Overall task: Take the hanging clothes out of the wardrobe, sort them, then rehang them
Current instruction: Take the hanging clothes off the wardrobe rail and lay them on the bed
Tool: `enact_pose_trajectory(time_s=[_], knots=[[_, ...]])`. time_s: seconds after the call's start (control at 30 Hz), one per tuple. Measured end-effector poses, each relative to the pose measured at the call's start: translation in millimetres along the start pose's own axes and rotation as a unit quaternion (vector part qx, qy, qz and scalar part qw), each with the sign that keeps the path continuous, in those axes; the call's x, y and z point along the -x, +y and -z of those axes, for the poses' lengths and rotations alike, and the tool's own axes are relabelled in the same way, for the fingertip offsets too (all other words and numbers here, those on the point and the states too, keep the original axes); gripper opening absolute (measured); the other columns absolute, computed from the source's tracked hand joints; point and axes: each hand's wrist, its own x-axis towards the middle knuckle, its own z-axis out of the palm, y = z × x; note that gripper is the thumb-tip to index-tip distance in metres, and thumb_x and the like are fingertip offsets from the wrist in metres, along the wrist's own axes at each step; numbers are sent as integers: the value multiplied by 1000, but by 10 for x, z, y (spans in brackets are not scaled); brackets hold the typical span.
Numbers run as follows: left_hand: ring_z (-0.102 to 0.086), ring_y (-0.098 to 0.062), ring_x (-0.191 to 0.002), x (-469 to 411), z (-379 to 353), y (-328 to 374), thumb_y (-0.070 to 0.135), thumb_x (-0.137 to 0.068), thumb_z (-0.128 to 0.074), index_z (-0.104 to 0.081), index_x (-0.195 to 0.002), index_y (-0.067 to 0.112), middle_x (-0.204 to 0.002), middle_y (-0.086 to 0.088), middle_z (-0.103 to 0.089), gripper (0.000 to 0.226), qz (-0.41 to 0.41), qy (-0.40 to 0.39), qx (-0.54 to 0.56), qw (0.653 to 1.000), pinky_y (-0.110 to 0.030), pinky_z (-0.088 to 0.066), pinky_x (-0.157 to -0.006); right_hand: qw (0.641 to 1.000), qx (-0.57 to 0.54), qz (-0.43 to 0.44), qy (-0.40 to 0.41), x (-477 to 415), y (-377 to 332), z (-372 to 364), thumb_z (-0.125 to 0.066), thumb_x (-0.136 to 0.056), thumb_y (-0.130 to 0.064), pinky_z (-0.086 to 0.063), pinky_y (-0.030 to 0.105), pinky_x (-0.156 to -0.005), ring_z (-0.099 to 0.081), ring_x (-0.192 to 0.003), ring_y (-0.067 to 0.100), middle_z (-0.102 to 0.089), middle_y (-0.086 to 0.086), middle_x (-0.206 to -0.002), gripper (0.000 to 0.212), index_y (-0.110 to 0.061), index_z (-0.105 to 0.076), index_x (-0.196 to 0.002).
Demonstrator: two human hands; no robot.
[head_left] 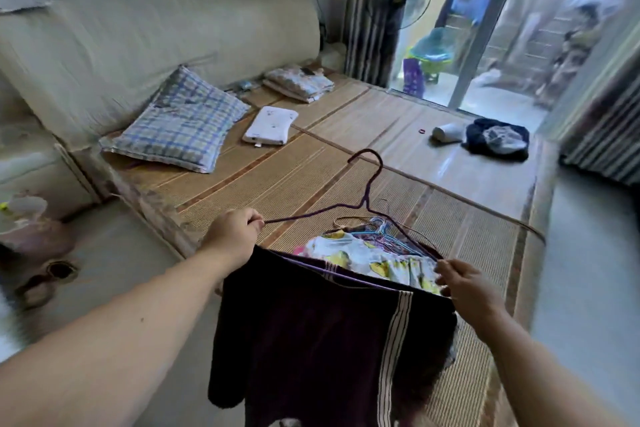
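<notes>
Head view, looking down over a bed. The left hand [232, 236], lower centre of the frame, has its fingers curled round the left corner of a purple wire hanger [363, 199]. The right hand [467, 284], lower right, pinches the hanger's right corner with its fingertips, though slight blur hides the exact contact. The hanger is held tilted, with its hook pointing toward the centre of the frame. A dark maroon garment [311, 333] with a pale striped band is draped over the hanger's lower bar and hangs down to the bottom edge. Just behind it, a floral garment [374, 258] with yellow print lies on the woven bed mat [346, 135], with a cluster of loose hangers [381, 229] on top of it. At centre left is a plaid pillow [180, 121], with a white flat pillow [270, 125] beside it. Folded clothes [298, 81] lie above these, near the beige headboard [156, 28]. A dark clothing heap [498, 140] lies at right, by the glass door [485, 28].
</notes>
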Motion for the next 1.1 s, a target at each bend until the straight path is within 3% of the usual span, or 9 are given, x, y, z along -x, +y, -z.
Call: enact_pose_trajectory(time_s=[0.17, 0.33, 0.53, 0.73, 0.8, 0.83, 0.9, 0.97, 1.1], knots=[[-52, -21, -84, -293, -620, 414, 23, -95, -51, -65, -102, 15, -101, -8, -65, 18, -5, -58, -4, 998, -27, -33, -69, 998, 29, -49, 16, -228, 447, 339, -46, -98, -25, -43, 32, -61, -55, -69, 22, -64, 8, -83, 24, -16, -63, -84], [-50, -17, -84, -865, -1160, 782, 23, -96, -50, -63, -101, 18, -94, 1, -60, 16, 35, -81, 1, 996, -27, -34, -69, 994, 40, -101, 24, -811, 728, 343, -43, -99, -31, -49, 41, -81, -60, -88, 19, -65, -1, -94, 22, -23, -62, -91], [-51, -15, -82, -1584, -1723, 986, 23, -96, -48, -64, -100, 20, -99, 1, -61, 16, 83, -90, -18, 992, -25, -34, -60, 987, 100, -129, 16, -1776, 813, 372, -42, -99, -33, -46, 32, -75, -59, -89, 18, -66, -4, -95, 28, -18, -65, -102], [-54, -19, -93, -2036, -2132, 907, 26, -95, -49, -63, -101, 26, -112, -4, -60, 15, 117, -102, -16, 988, -29, -41, -72, 979, 136, -148, -16, -2478, 986, 228, -42, -99, -32, -49, 39, -81, -60, -88, 25, -66, 6, -93, 31, -12, -65, -103], [-54, -20, -100, -2082, -2208, 862, 29, -94, -51, -59, -115, 29, -126, -7, -52, 23, 132, -142, -10, 981, -31, -46, -76, 975, 155, -158, -31, -2608, 1077, 139, -42, -99, -31, -46, 38, -87, -58, -100, 27, -65, 9, -109, 31, -13, -61, -115], [-51, -23, -113, -2077, -2234, 849, 31, -93, -53, -52, -128, 29, -137, -9, -43, 35, 136, -178, 0, 975, -34, -46, -90, 970, 183, -156, -38, -2657, 1144, 90, -42, -98, -32, -43, 38, -93, -55, -110, 28, -61, 10, -120, 35, -14, -56, -125], [-29, -26, -138, -2022, -2275, 817, 33, -93, -56, -30, -147, 28, -154, -10, -16, 60, 155, -253, 26, 955, -37, -26, -111, 939, 309, -130, -80, -2716, 1279, -29, -37, -95, -45, -35, 39, -105, -41, -130, 27, -46, 8, -141, 52, -20, -40, -140], [-12, -24, -145, -1957, -2314, 751, 35, -91, -59, -20, -150, 28, -158, -9, 0, 71, 162, -295, 17, 941, -33, -15, -115, 902, 395, -89, -147, -2691, 1295, -197, -25, -87, -60, -25, 40, -114, -24, -141, 24, -30, 6, -153, 68, -26, -32, -145], [-8, -25, -146, -1709, -2312, 590, 39, -86, -62, -18, -150, 29, -159, -8, 2, 78, 125, -326, -76, 934, -33, -12, -118, 876, 412, 3, -249, -2477, 949, -583, -48, -91, -48, -18, 37, -115, -16, -142, 27, -16, 7, -156, 63, -32, -25, -147]])
